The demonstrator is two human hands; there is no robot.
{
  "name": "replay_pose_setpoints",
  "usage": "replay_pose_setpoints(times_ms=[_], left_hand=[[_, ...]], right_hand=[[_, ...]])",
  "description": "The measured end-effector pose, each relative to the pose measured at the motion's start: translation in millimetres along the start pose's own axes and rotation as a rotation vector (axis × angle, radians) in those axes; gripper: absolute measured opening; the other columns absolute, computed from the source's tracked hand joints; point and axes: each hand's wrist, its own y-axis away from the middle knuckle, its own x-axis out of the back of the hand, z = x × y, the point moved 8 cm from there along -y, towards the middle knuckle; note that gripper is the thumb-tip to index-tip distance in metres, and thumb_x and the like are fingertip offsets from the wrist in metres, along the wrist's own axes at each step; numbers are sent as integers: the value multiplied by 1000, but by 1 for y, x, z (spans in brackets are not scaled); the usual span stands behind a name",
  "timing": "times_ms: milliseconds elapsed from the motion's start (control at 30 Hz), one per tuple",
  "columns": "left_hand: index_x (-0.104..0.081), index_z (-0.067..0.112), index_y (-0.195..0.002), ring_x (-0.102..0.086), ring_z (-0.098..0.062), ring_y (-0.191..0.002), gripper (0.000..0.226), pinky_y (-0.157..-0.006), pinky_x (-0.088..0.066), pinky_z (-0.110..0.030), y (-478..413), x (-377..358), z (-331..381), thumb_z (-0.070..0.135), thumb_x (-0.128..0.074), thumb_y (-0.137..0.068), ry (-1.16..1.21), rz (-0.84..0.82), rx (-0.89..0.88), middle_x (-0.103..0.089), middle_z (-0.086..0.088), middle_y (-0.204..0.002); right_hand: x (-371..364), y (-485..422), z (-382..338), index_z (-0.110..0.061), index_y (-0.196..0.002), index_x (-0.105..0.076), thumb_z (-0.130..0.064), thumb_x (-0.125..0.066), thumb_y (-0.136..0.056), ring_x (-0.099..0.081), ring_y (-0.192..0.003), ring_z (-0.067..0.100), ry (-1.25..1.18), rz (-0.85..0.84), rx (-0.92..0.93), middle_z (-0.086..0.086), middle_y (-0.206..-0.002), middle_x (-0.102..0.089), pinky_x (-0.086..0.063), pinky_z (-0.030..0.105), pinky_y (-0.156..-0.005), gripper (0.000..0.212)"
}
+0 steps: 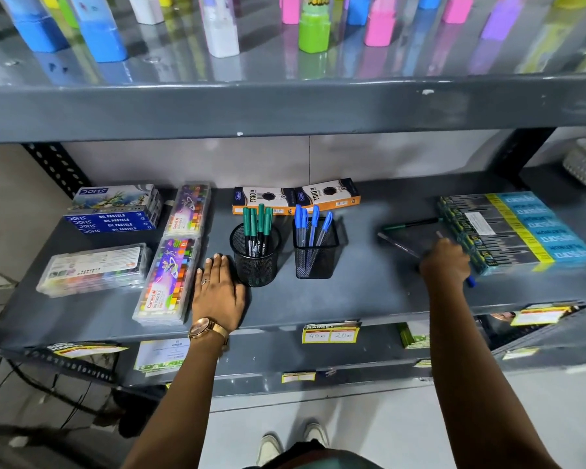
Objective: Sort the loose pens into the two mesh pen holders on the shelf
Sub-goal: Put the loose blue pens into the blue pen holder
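there, blue pen under fingers

Even indoor light; edges bend, right hand blurred, perhaps moving.

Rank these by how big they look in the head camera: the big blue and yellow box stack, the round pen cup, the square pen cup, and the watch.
1. Blue and yellow box stack, largest.
2. Round pen cup and square pen cup: too alike to rank.
3. Watch, smallest, though nearest the camera.
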Motion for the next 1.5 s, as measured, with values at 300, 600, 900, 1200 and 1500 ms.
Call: replay_pose_setpoints(times_ms=[300,600,900,1200,1500], left_hand=[[-19,5,-147,-12,-27,-148,74,-124,-3,-40,1,3,2,39,-21,-81,12,-1,-11,-19,-15,-158],[-19,7,-147,-11,-26,-149,74,-124,-3,-39,1,2,0,40,-21,-81,12,-10,-3,-18,-14,-159],[-20,8,-147,-11,-25,-149,73,-124,-3,-39,0,1,0,40,-21,-82,10,-6,-6,-18,-13,-159],[-19,8,-148,-10,-24,-149,73,-124,-2,-38,2,2,0,40,-19,-82,-7,-14,-11,-16,-11,-159],[-20,8,-147,-11,-25,-149,72,-123,-2,-38,1,3,1,39,-20,-82,-2,-9,-17,-17,-12,-159]], right_hand=[[-1,14,-4,12,-117,-55,-1,-48,-94,-55,-115,48,-104,-38,91,36,-123,-57,-48,48,-95,27],[117,47,-68,-9,-105,-63,2,-70,-81,-69,-86,29,-1232,186,495,25,-95,-70,-58,30,-78,28],[86,66,-133,-20,-81,-66,-6,-74,-79,-66,-62,-1,-1218,179,579,7,-78,-72,-54,16,-65,16],[10,73,-160,-10,-87,-71,-11,-78,-78,-65,-69,11,-864,100,599,4,-82,-73,-57,29,-69,11],[11,75,-173,-7,-93,-71,-12,-79,-77,-61,-71,16,-687,145,644,12,-96,-70,-51,26,-69,19]])
